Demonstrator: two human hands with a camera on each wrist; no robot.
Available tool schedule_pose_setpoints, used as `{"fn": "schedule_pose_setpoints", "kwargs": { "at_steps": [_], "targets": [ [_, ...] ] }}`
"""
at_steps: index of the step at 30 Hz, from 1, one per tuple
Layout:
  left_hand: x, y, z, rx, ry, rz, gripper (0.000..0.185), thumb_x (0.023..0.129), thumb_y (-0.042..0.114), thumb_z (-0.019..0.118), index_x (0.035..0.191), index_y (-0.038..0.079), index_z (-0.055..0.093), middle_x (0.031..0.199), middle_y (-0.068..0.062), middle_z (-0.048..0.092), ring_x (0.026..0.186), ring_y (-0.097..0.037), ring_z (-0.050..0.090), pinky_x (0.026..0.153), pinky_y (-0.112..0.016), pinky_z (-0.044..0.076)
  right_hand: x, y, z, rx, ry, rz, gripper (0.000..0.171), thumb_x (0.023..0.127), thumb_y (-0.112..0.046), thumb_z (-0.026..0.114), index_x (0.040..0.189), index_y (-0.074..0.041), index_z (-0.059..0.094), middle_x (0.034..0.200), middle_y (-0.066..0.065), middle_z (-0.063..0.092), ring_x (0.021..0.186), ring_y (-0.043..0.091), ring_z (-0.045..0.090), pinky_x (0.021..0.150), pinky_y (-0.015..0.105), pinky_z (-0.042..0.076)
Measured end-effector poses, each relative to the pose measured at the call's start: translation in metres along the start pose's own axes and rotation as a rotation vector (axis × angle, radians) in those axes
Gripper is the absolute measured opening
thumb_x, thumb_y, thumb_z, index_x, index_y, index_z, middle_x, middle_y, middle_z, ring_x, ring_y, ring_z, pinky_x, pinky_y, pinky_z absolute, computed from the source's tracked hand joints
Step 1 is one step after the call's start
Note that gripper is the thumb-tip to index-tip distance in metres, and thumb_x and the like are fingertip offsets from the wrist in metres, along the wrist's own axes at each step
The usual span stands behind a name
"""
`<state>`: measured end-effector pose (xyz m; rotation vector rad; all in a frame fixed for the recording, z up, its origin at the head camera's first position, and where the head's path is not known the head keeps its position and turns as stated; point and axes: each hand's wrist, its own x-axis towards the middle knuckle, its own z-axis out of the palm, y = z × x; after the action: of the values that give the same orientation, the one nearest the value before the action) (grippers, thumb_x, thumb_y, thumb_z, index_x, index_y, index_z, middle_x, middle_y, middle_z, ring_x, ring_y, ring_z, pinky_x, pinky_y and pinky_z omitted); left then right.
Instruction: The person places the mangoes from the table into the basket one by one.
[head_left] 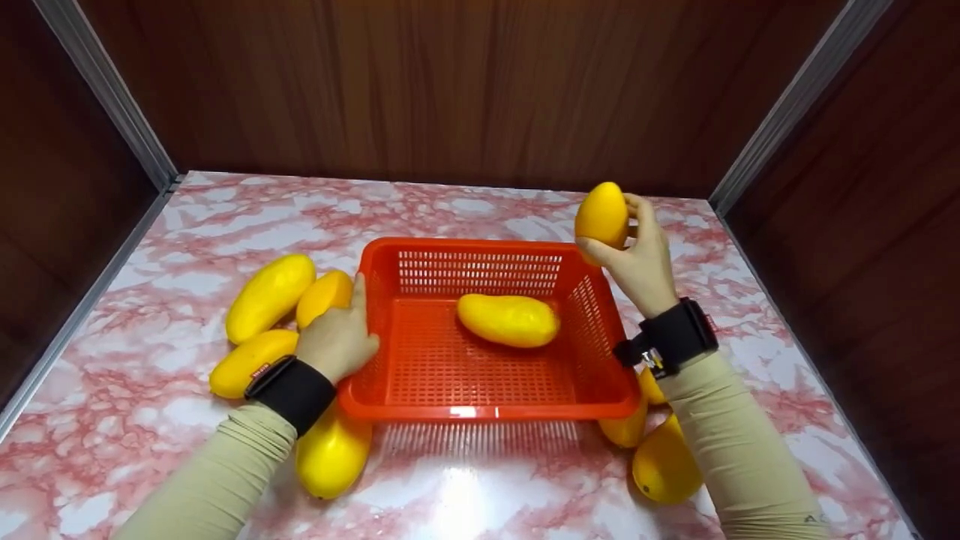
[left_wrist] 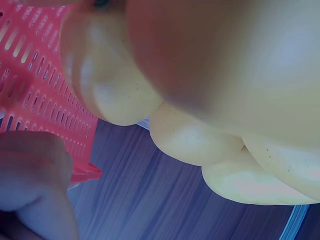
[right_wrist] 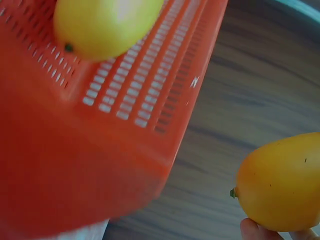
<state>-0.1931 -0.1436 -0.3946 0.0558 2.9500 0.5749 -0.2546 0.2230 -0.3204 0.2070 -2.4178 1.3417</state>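
My right hand (head_left: pixel 637 259) holds an orange-yellow mango (head_left: pixel 602 216) above the back right corner of the red plastic basket (head_left: pixel 491 412), thumb on one side and fingers on the other. The held mango (right_wrist: pixel 280 182) shows its stem in the right wrist view. My left hand (head_left: pixel 337 341) lies at the basket's left rim, index finger straight and thumb spread apart; its other fingers are hidden. One yellow mango (head_left: pixel 508 320) lies on its side in the basket, right of the middle. A mango (head_left: pixel 326 296) sits just beyond my left hand, partly covered by it.
More mangoes lie left of the basket, including a long one (head_left: pixel 270 298), one by my left wrist (head_left: pixel 251 364) and one under the forearm (head_left: pixel 332 457). Several others (head_left: pixel 667 461) lie by the right front corner. Brown wood-look panels (head_left: pixel 465 90) border the marbled tabletop (head_left: pixel 465 495).
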Motion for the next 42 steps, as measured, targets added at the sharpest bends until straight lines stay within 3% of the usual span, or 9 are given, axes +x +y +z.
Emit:
{"fn": "schedule_pose_setpoints", "kwargs": {
  "at_steps": [7, 23, 31, 36, 42],
  "targets": [
    [-0.001, 0.0, -0.001, -0.004, -0.015, -0.017, 0.091, 0.091, 0.022, 0.056, 0.158, 0.002, -0.002, 0.065, -0.009, 0.056, 0.056, -0.025, 0.057, 0.052, -0.034, 0.041, -0.006, -0.005, 0.021, 0.057, -0.017, -0.031, 0.071, 0.078, -0.015, 0.08, 0.14, -0.005, 0.046, 0.13, 0.014, 0.055, 0.105, 0.022, 0.049, 0.079, 0.033, 0.045],
    [0.001, 0.001, 0.002, -0.009, -0.009, -0.014, 0.092, 0.091, 0.022, 0.056, 0.158, 0.002, -0.003, 0.064, -0.008, 0.055, 0.054, -0.024, 0.056, 0.052, -0.034, 0.041, -0.022, 0.0, 0.056, 0.135, -0.124, -0.04, 0.073, 0.079, -0.018, 0.082, 0.142, -0.006, 0.045, 0.129, 0.016, 0.057, 0.105, 0.028, 0.058, 0.084, 0.04, 0.049],
    [0.001, 0.001, 0.002, 0.004, 0.002, -0.015, 0.092, 0.089, 0.022, 0.056, 0.158, 0.002, -0.002, 0.065, -0.009, 0.055, 0.056, -0.025, 0.056, 0.053, -0.035, 0.041, -0.026, 0.004, 0.066, 0.039, -0.191, -0.025, 0.073, 0.077, -0.022, 0.083, 0.14, -0.009, 0.049, 0.124, 0.013, 0.061, 0.098, 0.025, 0.058, 0.079, 0.033, 0.048],
    [0.001, 0.0, 0.002, 0.012, 0.013, -0.006, 0.092, 0.088, 0.021, 0.056, 0.158, 0.001, -0.001, 0.064, -0.008, 0.054, 0.055, -0.025, 0.056, 0.052, -0.035, 0.041, -0.027, 0.007, 0.07, 0.013, -0.27, -0.016, 0.073, 0.077, -0.026, 0.084, 0.139, -0.012, 0.05, 0.121, 0.011, 0.061, 0.098, 0.023, 0.06, 0.08, 0.035, 0.05],
    [0.0, 0.0, 0.003, 0.015, 0.013, -0.005, 0.092, 0.089, 0.021, 0.056, 0.158, 0.0, -0.001, 0.063, -0.007, 0.053, 0.054, -0.024, 0.055, 0.05, -0.034, 0.039, -0.027, 0.011, 0.073, -0.091, -0.38, -0.02, 0.071, 0.076, -0.038, 0.083, 0.136, -0.017, 0.053, 0.121, 0.007, 0.063, 0.097, 0.023, 0.058, 0.08, 0.035, 0.048]
  ]
}}
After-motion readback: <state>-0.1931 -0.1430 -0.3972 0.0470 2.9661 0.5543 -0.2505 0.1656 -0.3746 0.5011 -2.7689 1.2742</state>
